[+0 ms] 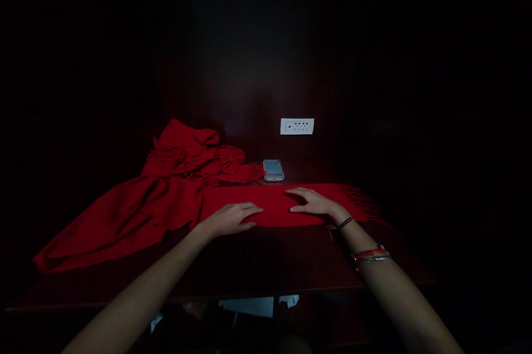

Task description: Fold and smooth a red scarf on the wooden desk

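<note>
Left hand [233,219] and right hand [313,202], center frame: palms down, fingers loosely apart, nothing pinched. The flat strip of the red fringed scarf [274,199] lies directly beneath both; whether the fingertips press or hover, I cannot tell. The spread palms seem suited to keeping the cloth smooth. Fringe trails right of center; bunched red cloth [187,146] piles left of center, perhaps pushed aside for working room. The smartphone [273,170] lies just beyond the strip, below the wall socket [297,126].

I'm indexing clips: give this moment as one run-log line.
left hand: open, over red fringed scarf; right hand: open, over scarf; smartphone: beyond scarf; wall socket: beyond smartphone
</note>
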`<action>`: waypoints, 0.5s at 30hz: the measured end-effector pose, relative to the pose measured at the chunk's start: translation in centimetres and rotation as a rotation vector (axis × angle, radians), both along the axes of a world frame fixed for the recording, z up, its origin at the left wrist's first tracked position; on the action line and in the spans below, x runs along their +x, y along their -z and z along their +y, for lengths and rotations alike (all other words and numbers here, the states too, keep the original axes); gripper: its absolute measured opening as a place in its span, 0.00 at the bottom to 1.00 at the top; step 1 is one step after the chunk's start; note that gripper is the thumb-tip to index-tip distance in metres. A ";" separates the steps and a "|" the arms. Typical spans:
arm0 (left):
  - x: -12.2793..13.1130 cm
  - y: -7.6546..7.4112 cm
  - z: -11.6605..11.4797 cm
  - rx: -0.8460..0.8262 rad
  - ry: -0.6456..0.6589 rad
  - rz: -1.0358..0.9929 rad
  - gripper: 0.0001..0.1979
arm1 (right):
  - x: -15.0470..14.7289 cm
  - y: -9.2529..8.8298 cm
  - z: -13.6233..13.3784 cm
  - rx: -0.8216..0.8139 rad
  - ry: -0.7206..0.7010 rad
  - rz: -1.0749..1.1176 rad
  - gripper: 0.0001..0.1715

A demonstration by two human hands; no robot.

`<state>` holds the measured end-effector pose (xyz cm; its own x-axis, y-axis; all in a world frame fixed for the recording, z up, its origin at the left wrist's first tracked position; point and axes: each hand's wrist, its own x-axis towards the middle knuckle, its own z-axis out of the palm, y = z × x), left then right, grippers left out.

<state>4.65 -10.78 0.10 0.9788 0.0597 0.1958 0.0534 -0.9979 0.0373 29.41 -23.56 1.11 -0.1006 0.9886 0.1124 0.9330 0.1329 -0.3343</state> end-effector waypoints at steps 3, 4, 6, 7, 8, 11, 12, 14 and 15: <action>-0.4 -0.3 0.5 -0.029 -0.044 -0.047 0.16 | -0.2 -0.4 -0.6 -0.040 -0.094 -0.009 0.37; -0.5 -0.4 0.7 -0.062 -0.032 -0.060 0.15 | -0.5 -0.4 -0.7 -0.030 -0.109 -0.020 0.35; -0.7 -0.4 1.1 -0.132 0.002 -0.081 0.14 | -1.3 -0.4 -0.5 0.016 -0.144 -0.033 0.32; -0.8 -0.4 1.1 -0.161 0.015 -0.088 0.14 | -1.8 -0.4 -0.4 0.040 -0.163 -0.041 0.31; -0.8 -0.4 1.1 -0.186 0.025 -0.091 0.14 | -2.3 -0.3 -0.3 0.061 -0.181 -0.054 0.30; -0.7 -0.3 0.9 -0.251 0.019 -0.099 0.13 | -3.6 -0.2 0.0 0.096 -0.234 -0.099 0.23; -0.7 -0.2 0.8 -0.272 0.006 -0.100 0.13 | -3.9 -0.1 0.0 0.098 -0.244 -0.108 0.20; -0.7 -0.2 0.7 -0.313 -0.029 -0.095 0.13 | -4.4 -0.1 0.0 0.095 -0.246 -0.112 0.17; -0.7 -0.1 0.7 -0.331 -0.047 -0.095 0.13 | -4.6 -0.1 0.0 0.096 -0.232 -0.115 0.17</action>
<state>3.94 -10.03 0.24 0.9518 0.1802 0.2483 0.0802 -0.9273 0.3656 24.82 -23.56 1.22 -0.3410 0.9228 0.1792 0.9048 0.3739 -0.2038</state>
